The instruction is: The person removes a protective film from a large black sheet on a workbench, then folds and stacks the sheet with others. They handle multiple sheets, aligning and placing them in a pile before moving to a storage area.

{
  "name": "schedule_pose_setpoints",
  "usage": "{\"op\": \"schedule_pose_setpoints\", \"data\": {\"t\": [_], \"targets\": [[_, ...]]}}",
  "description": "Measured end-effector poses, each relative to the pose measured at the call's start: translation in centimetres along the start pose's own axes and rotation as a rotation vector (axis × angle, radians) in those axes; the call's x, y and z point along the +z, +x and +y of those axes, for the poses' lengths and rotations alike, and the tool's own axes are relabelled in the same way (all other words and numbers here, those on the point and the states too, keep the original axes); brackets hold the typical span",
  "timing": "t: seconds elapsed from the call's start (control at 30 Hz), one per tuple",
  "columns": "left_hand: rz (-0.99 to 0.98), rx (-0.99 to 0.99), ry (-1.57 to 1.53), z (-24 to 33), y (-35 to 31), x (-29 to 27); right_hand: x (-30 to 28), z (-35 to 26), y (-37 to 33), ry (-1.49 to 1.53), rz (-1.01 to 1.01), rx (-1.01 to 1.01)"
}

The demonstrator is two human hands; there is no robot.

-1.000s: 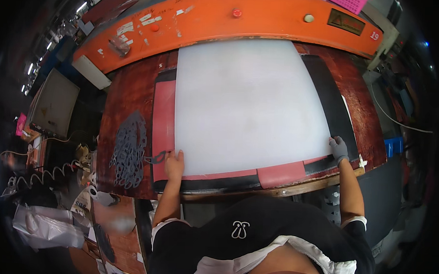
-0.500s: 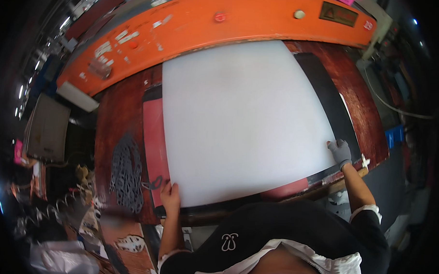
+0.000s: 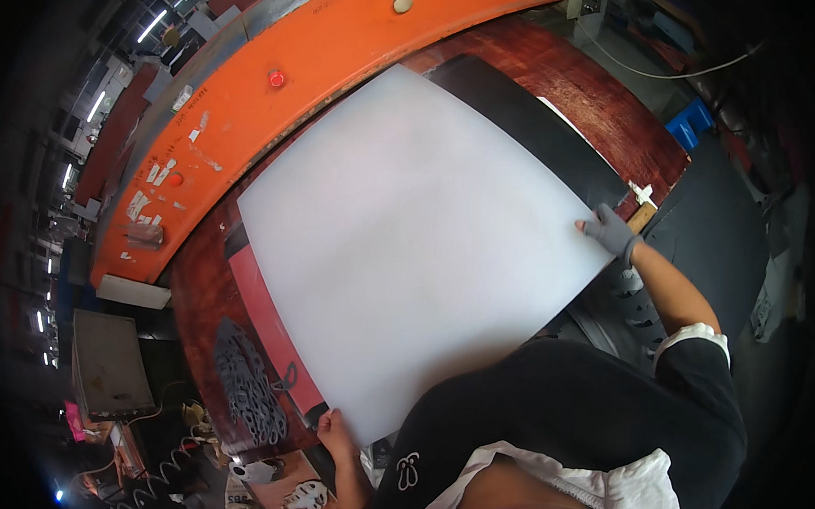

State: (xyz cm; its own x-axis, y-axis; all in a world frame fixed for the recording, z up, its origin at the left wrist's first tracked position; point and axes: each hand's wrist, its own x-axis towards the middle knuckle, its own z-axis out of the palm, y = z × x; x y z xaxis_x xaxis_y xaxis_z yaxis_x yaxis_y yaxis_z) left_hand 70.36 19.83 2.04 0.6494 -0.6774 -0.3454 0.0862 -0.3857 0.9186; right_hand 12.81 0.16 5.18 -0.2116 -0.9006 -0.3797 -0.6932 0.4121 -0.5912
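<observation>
A large white plastic board [image 3: 417, 246] spans most of the table in front of me and overhangs its near edge. My left hand [image 3: 336, 430], bare, is closed on the board's near left edge. At the right edge, near the corner, my right hand [image 3: 608, 235] in a grey fingerless glove grips the board too; its thumb lies on top and its other fingers are partly hidden. Under the board, a black sheet [image 3: 529, 115] shows along the right and a red sheet [image 3: 275, 326] along the left. A small grey cut-out loop [image 3: 286, 376] lies on the red sheet.
An orange machine beam [image 3: 325, 50] with a red button [image 3: 276, 78] crosses the far side. Grey lattice-like cut material [image 3: 246, 383] lies left on the red-brown table [image 3: 602, 91]. Dark sheet material [image 3: 709, 229] hangs at the right, near a blue bin [image 3: 688, 123].
The board has slid toward my body, away from the beam, and now overhangs the near edge. Both hands have moved with it. My view has turned, so the table appears tilted.
</observation>
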Motion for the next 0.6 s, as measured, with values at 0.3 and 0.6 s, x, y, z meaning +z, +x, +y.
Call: {"op": "schedule_pose_setpoints", "data": {"t": [0.3, 0.6], "targets": [[-0.006, 0.213, -0.014, -0.5, -7.2, -1.5, -3.7, 2.1, -3.9, -0.121, -0.043, -0.159], [0.181, 0.121, 0.150, -8.8, -10.0, 0.1, -1.4, 8.4, -5.3, -0.039, 0.005, -0.185]]}}
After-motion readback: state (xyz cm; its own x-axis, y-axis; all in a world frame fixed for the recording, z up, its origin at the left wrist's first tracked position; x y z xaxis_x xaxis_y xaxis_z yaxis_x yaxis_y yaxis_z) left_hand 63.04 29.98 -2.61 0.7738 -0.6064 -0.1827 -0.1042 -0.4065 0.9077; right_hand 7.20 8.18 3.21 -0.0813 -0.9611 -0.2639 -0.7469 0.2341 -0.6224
